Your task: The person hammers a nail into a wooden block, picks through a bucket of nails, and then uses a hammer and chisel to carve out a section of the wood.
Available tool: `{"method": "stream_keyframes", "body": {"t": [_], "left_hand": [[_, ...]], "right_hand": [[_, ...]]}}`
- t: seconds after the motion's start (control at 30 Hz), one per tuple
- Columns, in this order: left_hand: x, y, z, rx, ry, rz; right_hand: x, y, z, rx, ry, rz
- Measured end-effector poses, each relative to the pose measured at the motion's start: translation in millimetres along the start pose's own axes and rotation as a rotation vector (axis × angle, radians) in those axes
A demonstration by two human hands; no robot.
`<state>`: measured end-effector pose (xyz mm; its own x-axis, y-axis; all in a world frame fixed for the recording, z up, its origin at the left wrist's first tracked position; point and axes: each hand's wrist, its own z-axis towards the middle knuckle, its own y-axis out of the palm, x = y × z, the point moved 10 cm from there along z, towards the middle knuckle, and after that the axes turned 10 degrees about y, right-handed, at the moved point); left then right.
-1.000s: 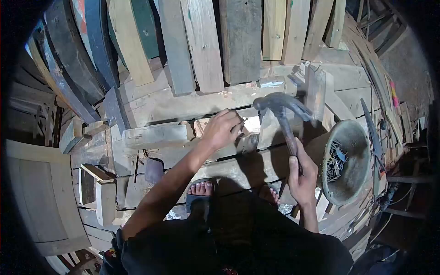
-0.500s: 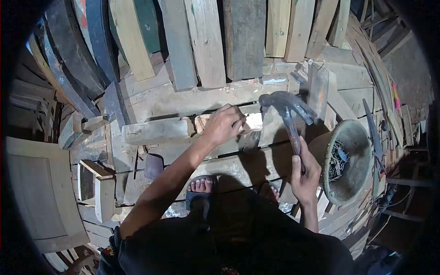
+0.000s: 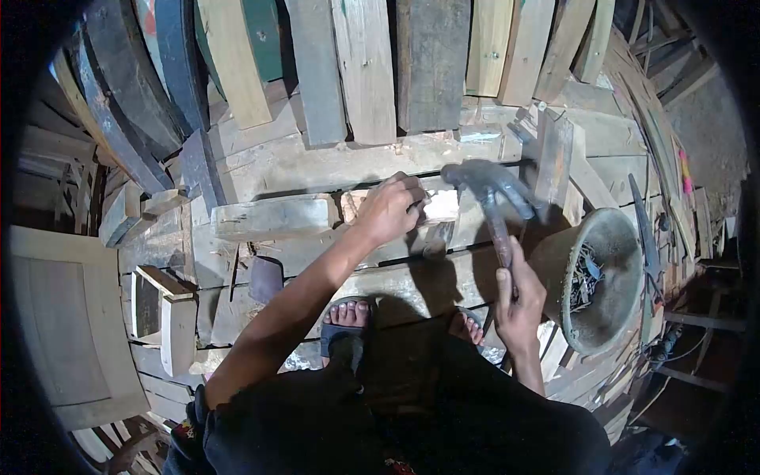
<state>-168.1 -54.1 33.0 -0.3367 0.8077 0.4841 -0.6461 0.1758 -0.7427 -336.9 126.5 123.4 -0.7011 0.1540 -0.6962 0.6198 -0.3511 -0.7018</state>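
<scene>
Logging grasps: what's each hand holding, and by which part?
Right hand grips the hammer low on its handle. Left hand pinches something small on the wood block; too small to identify.

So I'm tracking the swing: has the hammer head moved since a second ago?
Barely: the hammer head stays raised just right of the left hand, beside the bucket.

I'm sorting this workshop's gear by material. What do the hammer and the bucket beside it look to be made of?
The hammer in the right hand has a dark, dull grey head, probably steel; its handle looks dark and worn, wood or metal, hard to tell. The bucket looks like grey, scuffed plastic or possibly metal, with a dusty matte inside holding nails.
</scene>
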Motion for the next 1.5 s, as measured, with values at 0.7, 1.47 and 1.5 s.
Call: {"method": "stream_keyframes", "body": {"t": [0.7, 1.47, 1.5], "left_hand": [[-5.5, 3.0, -4.8, 0.005, -0.018, 0.023], [-11.9, 4.0, -3.4, -0.024, -0.113, -0.008], [-10.0, 2.1, -3.1, -0.012, -0.114, -0.019]], "right_hand": [[2.0, -1.4, 5.6, 0.039, -0.002, 0.008], [-1.3, 7.6, 14.2, -0.132, 0.101, -0.014], [-3.6, 1.1, 12.7, -0.058, 0.041, 0.029]]}}
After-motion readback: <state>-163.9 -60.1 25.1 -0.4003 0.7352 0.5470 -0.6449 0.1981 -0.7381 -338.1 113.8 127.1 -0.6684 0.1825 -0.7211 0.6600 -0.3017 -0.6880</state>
